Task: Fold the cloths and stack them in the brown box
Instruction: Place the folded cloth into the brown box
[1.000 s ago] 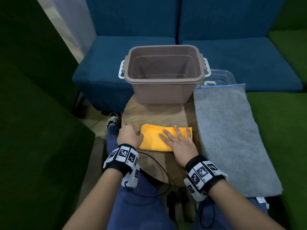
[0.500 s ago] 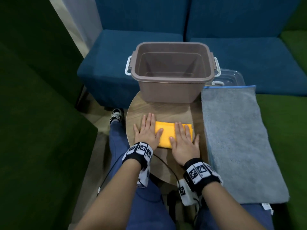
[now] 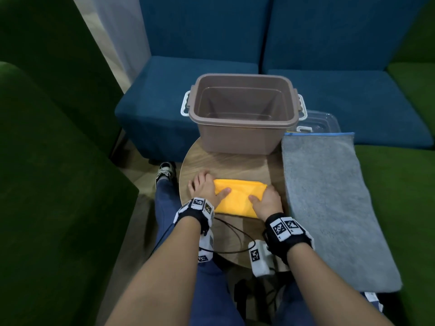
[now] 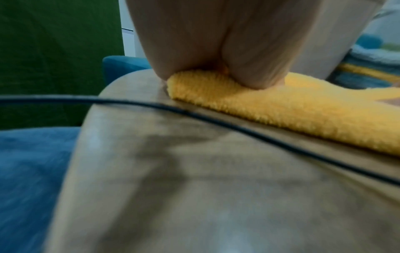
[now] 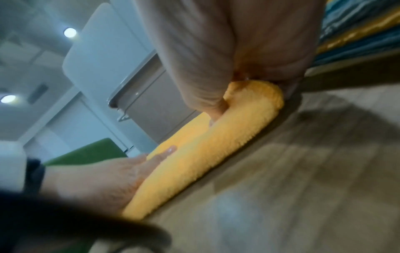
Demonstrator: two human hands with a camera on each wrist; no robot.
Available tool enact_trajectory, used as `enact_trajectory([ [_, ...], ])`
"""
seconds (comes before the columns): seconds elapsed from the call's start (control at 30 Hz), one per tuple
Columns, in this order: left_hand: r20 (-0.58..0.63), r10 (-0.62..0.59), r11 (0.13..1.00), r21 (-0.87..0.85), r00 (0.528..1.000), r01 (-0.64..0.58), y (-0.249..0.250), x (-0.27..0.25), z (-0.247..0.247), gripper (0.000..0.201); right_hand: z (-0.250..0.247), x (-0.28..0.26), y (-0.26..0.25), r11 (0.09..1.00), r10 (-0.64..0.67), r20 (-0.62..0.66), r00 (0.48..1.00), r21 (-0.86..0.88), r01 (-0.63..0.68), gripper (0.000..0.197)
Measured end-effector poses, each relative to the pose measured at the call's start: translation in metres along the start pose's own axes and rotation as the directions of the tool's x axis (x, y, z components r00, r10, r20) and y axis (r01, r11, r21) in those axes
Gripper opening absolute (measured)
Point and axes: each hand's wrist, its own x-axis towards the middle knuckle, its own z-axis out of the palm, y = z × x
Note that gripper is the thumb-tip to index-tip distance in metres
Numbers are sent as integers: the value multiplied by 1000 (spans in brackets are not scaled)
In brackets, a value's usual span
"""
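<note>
a small round wooden table [image 3: 219, 165] stood among blue seats [image 3: 353, 97] and green upholstery [image 3: 58, 184]. the brown box [image 3: 242, 137] sat at the table's far edge, white handles on both ends, nothing visible inside. behind its right corner a clear lid [image 3: 322, 121] was mostly hidden. a grey cloth [image 3: 329, 203] lay spread flat to the right, its left edge overlapping the table rim.

the folded yellow cloth [image 3: 237, 196] lay on the table near the person, well apart from the box. the left hand [image 3: 204, 189] gripped its left end, thumb on top, fingers past the edge; the left wrist view showed only the heel of the palm on the cloth. the right hand [image 3: 268, 201] held the right end, thumb on top, fingers curled around the fold and out of sight. bare wood lay between cloth and box. a black cable [image 4: 194, 111] crossed the table's near side. both wrist views were blurred.
</note>
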Motion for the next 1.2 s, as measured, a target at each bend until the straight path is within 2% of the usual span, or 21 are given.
enact_trajectory([
  [0.1,32,-20,987,-158,999,25,-7,5,-14,60,-9,-10,-5,998,-54,14,998,16,54,49],
  [0.17,-9,-55,944,-326,998,49,-10,1,-26,51,-17,-25,-16,959,-247,-12,969,141,246,34],
  [0.23,-121,-126,865,-500,985,49,-8,-5,-37,36,-28,-39,-32,869,-432,-74,899,234,437,24],
  [0.3,-312,-193,790,-611,930,-41,2,-11,-53,32,-41,-44,-46,797,-533,-178,827,221,562,30],
  [0.33,-414,-199,775,-621,888,-116,7,-13,-62,33,-47,-42,-52,780,-540,-228,810,225,583,37],
  [0.4,-568,-130,784,-560,813,-266,19,-19,-81,32,-60,-36,-61,769,-500,-298,813,280,575,44],
  [0.43,-614,-78,794,-514,786,-323,27,-21,-90,31,-66,-32,-64,759,-488,-345,802,286,585,41],
  [0.5,-668,-28,813,-448,743,-371,44,-25,-106,29,-80,-28,-69,708,-497,-466,732,270,652,23],
  [0.6,-721,-88,810,-454,687,-372,64,-26,-120,22,-99,-31,-71,656,-520,-577,630,202,727,5],
  [0.7,-698,-135,796,-499,703,-343,79,-19,-124,19,-105,-34,-67,644,-557,-632,539,81,760,11],
  [0.77,-666,-136,805,-506,734,-310,86,-12,-125,22,-106,-31,-65,665,-555,-628,546,60,744,15],
  [0.83,-661,-105,813,-488,743,-318,87,-1,-129,25,-113,-25,-63,722,-531,-585,613,65,688,13],
  [0.93,-637,-46,793,-492,770,-360,85,19,-138,26,-131,-12,-57,794,-490,-444,750,127,595,10],
  [0.97,-628,-36,782,-502,777,-370,84,27,-140,27,-138,-9,-57,798,-493,-387,779,155,582,6],
  [1.0,-630,-42,775,-510,775,-373,82,35,-143,28,-144,-8,-58,792,-507,-362,783,164,588,5],
  [1.07,-671,-108,826,-471,734,-309,78,53,-148,32,-157,-7,-64,774,-544,-413,731,91,627,19],
  [1.1,-678,-158,880,-426,718,-209,75,63,-150,39,-164,-7,-67,765,-559,-448,698,46,643,21],
  [1.13,-651,-212,918,-389,728,-80,72,72,-153,49,-171,-6,-71,754,-577,-473,665,5,657,20],
  [1.2,-486,-308,918,-378,818,121,67,89,-160,73,-185,-4,-78,738,-601,-501,623,-49,673,17],
])
